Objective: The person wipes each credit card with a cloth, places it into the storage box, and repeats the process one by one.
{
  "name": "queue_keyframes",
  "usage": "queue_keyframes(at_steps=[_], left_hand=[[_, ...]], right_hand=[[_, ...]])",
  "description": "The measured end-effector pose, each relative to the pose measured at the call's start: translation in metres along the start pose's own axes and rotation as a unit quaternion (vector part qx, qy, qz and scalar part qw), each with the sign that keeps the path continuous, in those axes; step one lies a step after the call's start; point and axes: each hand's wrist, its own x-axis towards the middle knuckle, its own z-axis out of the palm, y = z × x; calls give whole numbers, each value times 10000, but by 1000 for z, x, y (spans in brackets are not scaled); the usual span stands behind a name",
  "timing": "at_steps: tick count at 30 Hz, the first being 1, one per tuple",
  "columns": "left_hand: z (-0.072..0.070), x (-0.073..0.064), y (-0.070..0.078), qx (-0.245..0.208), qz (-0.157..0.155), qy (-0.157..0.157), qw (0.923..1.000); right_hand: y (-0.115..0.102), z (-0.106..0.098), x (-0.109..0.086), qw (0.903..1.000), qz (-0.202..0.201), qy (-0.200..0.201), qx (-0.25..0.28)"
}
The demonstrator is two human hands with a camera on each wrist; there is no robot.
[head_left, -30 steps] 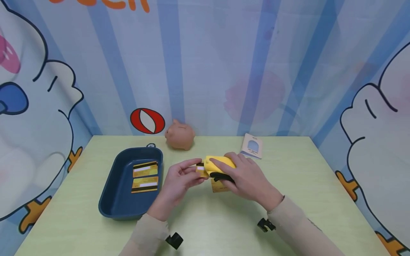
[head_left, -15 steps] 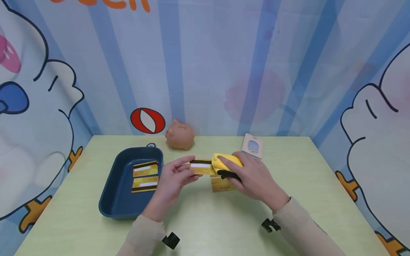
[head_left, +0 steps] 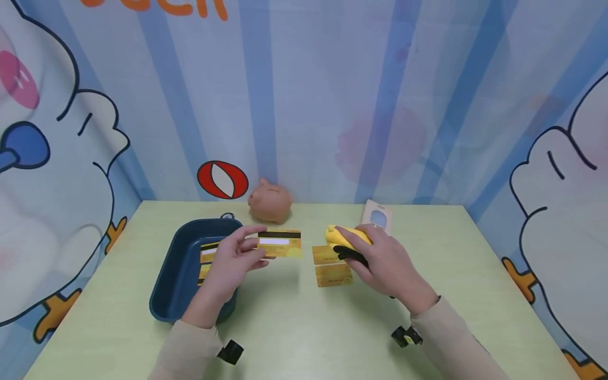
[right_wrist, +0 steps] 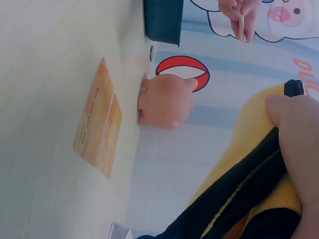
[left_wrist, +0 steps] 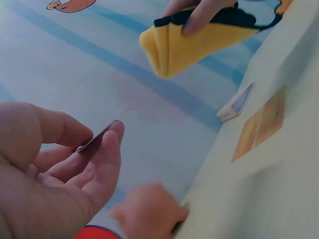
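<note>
Fingers (head_left: pixel 250 230) of the left hand (head_left: pixel 230 266) pinch a gold card (head_left: pixel 280 244) at its left end, one on the upper edge and the thumb at the lower. The card is held in the air, its long side level and its black stripe along the top; the left wrist view shows it nearly edge-on. The left forearm slants up from the bottom of the head view, passing in front of a dark blue tray (head_left: pixel 166 282).

The right hand (head_left: pixel 391 264) comes in from the lower right, back of the hand up, its fingers curled round a yellow-and-black cloth bundle (head_left: pixel 336 238). This bundle is right of the held card and well apart from it.

Between and below the hands, two gold cards (head_left: pixel 333 276) lie flat on the pale green tabletop (head_left: pixel 304 338), one behind the other, the farther partly hidden by the bundle. Two striped cards (head_left: pixel 208 254) lie inside the tray, partly covered by the left hand.

Farther back are a pinkish-brown piggy bank (head_left: pixel 271 203) and, behind the right hand, a small pale box or booklet (head_left: pixel 378 215).
</note>
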Motion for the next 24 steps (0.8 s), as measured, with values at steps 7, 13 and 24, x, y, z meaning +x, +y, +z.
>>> queue_keyframes(at_steps=[7, 13, 24], left_hand=[[-41, -10, 9, 891, 250, 221, 9955], [-72, -19, 5, 1525, 202, 306, 9876], [-101, -18, -13, 2381, -549, 819, 9662]], right_hand=[[1, -2, 3, 9998, 59, 105, 131], [2, -2, 7, 9992, 85, 284, 282], [-3, -1, 14, 9963, 267, 562, 586]])
